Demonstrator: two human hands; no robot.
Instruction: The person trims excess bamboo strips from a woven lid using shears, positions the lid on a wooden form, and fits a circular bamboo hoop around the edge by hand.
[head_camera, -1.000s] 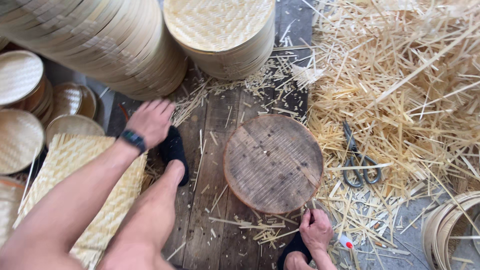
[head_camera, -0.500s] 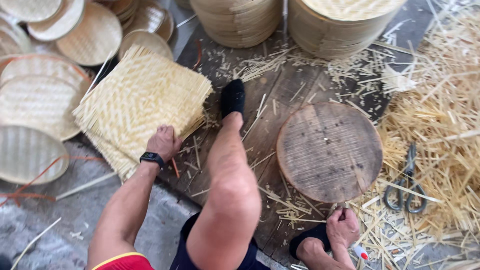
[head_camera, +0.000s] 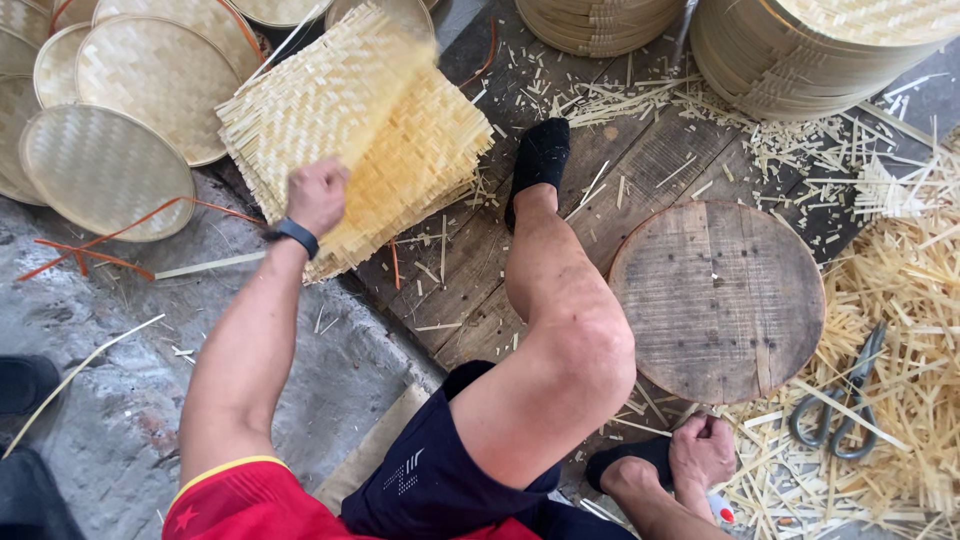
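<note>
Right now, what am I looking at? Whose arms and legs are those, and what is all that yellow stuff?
The picture comes from a camera on a person's head, looking down at their own body. Their left hand is lifting one woven bamboo mat off a stack of mats. Their right hand is closed by the foot; what it grips is unclear. On the wooden floor sit a round wooden block, scissors and heaps of bamboo strips. Round woven lids lie at the left.
</note>
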